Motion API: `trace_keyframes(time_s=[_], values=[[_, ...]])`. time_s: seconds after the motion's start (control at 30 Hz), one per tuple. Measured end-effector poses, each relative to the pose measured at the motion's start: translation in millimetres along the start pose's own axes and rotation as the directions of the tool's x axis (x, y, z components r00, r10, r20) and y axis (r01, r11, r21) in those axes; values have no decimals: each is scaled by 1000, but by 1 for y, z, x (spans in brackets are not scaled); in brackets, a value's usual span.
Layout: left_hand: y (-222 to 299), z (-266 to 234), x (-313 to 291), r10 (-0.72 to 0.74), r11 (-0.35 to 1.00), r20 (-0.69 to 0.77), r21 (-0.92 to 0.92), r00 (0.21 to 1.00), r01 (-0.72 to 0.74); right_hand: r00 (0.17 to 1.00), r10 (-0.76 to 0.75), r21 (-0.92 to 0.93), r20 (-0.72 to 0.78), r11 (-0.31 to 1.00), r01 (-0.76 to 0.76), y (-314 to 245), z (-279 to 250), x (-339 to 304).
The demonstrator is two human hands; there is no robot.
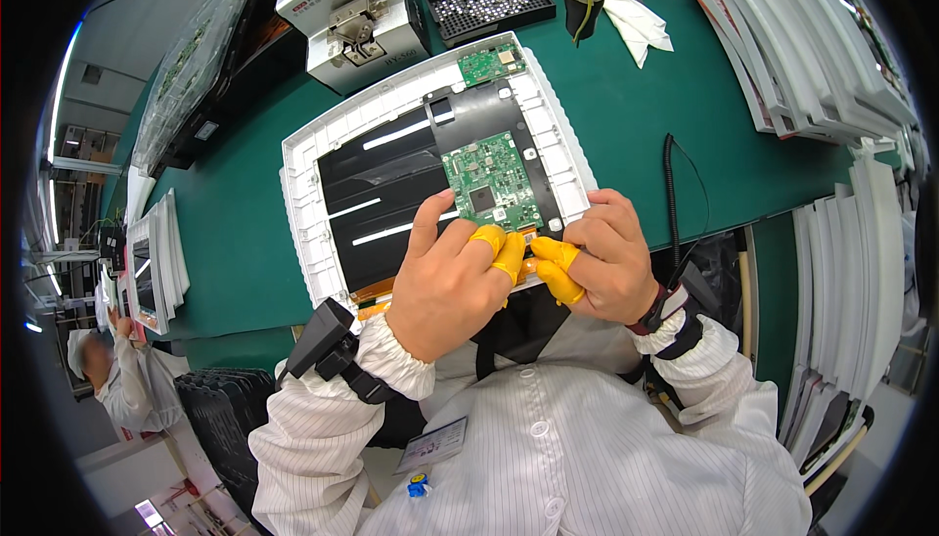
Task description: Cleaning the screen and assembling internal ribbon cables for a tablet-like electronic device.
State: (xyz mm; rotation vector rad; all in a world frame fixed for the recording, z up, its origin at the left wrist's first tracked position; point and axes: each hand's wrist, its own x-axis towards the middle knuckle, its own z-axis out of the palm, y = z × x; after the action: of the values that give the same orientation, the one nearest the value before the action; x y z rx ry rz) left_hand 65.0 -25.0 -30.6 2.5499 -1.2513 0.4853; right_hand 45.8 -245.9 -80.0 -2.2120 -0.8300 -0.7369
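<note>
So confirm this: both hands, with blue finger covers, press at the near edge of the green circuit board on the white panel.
Wrong colour. The head view shows yellow finger covers on the left hand and right hand. They do press at the near edge of the green circuit board on the white panel.

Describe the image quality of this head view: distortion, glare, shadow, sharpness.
Head view: strong fisheye, so the white panel frame and the stacked white trays bow toward a black rim; even overhead light, with bright streaks of glare on the black sheet; only soft shadow under the left hand and right hand; the centre is sharp, down to the green circuit board, while the edges smear.
</note>
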Motion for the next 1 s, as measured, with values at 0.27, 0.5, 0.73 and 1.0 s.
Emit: trace_keyframes(time_s=[0.27, 0.5, 0.73, 1.0], values=[[2, -7, 4, 4, 1000, 21, 14, 1000, -4, 1000, 6, 12, 6, 1000, -6, 1, 0, 0], [2, -5, 5, 19, 999, 35, 25, 999, -20, 994, 106, 111, -15, 988, -104, 2, -6, 1], [3, -10, 7, 11, 999, 91, 36, 996, -14, 985, 172, 153, 1, 974, -170, 4, -9, 7], [4, -8, 6, 9, 999, 72, 44, 997, -12, 969, 239, 177, 62, 953, -246, 2, -11, 12]])
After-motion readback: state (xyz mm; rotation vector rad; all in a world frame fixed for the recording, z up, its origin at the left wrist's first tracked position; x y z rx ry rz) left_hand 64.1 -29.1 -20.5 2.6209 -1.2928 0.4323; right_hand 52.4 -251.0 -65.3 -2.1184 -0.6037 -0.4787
